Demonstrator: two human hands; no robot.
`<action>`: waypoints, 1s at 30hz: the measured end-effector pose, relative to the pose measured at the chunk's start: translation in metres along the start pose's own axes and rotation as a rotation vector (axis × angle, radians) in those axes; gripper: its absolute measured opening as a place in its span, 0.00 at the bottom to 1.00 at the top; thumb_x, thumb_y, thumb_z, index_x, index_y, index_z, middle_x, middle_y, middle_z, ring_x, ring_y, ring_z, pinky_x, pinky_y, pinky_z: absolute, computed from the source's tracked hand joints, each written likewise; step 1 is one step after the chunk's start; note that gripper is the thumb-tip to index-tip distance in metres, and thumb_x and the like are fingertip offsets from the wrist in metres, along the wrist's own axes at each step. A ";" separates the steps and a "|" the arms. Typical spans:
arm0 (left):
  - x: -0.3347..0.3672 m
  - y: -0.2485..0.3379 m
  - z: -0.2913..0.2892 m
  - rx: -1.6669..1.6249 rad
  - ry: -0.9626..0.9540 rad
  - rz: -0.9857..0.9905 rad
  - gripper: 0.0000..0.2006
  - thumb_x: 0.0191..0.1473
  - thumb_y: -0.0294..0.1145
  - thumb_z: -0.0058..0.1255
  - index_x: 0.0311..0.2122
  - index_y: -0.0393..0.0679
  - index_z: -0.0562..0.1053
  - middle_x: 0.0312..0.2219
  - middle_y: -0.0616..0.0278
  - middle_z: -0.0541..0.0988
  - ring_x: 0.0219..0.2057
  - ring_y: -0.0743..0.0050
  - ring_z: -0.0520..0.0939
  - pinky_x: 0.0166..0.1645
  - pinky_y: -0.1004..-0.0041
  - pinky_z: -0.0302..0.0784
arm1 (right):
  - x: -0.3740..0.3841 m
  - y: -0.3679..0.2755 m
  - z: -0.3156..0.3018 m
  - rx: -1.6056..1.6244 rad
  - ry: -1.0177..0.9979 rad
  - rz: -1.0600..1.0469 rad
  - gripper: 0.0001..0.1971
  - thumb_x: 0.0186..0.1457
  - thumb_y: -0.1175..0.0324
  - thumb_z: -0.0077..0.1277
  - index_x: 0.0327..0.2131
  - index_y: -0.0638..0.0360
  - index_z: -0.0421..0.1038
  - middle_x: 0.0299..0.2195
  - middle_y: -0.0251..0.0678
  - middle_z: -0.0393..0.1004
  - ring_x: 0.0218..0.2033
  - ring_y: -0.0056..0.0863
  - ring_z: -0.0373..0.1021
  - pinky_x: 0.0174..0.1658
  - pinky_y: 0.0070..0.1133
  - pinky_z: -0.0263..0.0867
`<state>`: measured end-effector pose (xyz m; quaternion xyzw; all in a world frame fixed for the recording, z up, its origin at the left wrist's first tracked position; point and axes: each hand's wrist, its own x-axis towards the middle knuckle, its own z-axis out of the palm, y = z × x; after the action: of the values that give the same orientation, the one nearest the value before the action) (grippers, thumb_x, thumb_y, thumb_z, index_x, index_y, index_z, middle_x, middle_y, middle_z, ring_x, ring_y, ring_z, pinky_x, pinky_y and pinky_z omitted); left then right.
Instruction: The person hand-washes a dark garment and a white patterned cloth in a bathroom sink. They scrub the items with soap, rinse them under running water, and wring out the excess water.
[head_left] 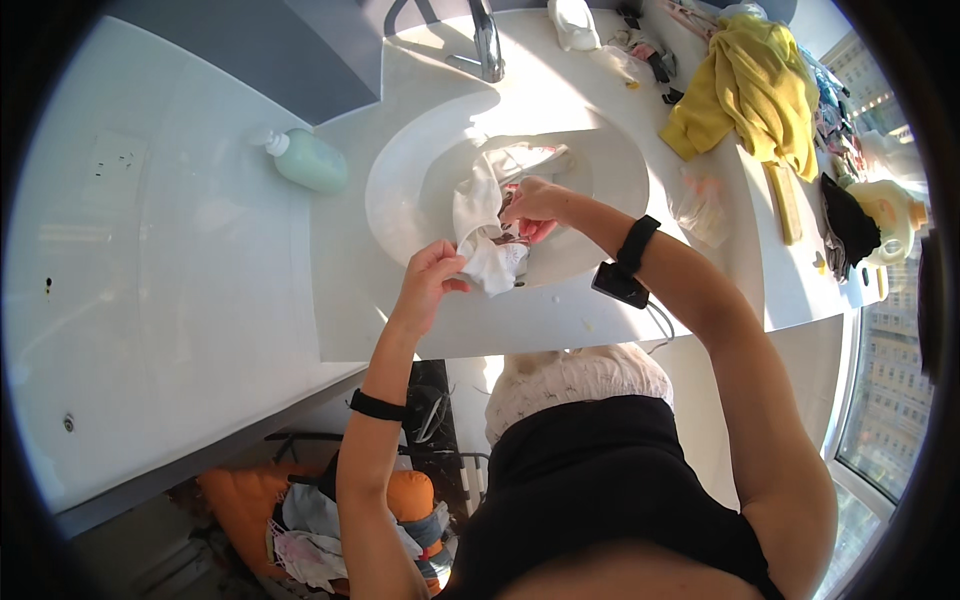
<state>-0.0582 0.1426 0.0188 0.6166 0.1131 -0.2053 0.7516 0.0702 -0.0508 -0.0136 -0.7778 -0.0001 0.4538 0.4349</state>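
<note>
Cloth [480, 215] in the basin [400, 190], tap [488, 45] behind it, soap bottle [308, 160] at the counter's left edge, crumpled garment [750, 90] toward its right edge

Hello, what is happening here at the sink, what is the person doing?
A person stands at a round white sink and holds a white cloth over the basin with both bare hands. The left hand pinches its lower edge, and the right hand grips it higher up. A green soap bottle lies on the counter to the left. A yellow garment is piled to the right, and the tap is behind the basin.
</note>
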 end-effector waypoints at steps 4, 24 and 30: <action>0.009 -0.001 -0.002 0.051 -0.099 0.153 0.08 0.50 0.28 0.43 0.21 0.45 0.63 0.22 0.72 0.66 0.30 0.85 0.70 0.38 0.78 0.67 | 0.016 0.024 0.036 0.299 -0.109 0.064 0.12 0.42 0.67 0.55 0.30 0.64 0.71 0.22 0.36 0.71 0.19 0.22 0.68 0.16 0.15 0.65; 0.023 -0.025 -0.003 -0.269 -0.081 -0.123 0.04 0.50 0.28 0.43 0.25 0.42 0.66 0.28 0.63 0.74 0.33 0.74 0.77 0.41 0.68 0.77 | 0.004 0.002 0.039 0.093 -0.058 0.007 0.14 0.45 0.59 0.55 0.23 0.61 0.69 0.19 0.33 0.68 0.19 0.18 0.66 0.20 0.15 0.62; 0.021 -0.025 0.006 -0.094 -0.209 -0.231 0.07 0.53 0.32 0.43 0.26 0.42 0.67 0.30 0.61 0.73 0.35 0.72 0.76 0.42 0.67 0.75 | 0.016 0.031 0.049 0.409 0.068 0.005 0.10 0.47 0.69 0.52 0.32 0.63 0.67 0.25 0.35 0.69 0.24 0.22 0.68 0.23 0.20 0.66</action>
<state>-0.0511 0.1294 -0.0112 0.5388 0.1142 -0.3479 0.7587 0.0331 -0.0306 -0.0561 -0.6882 0.1087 0.4190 0.5822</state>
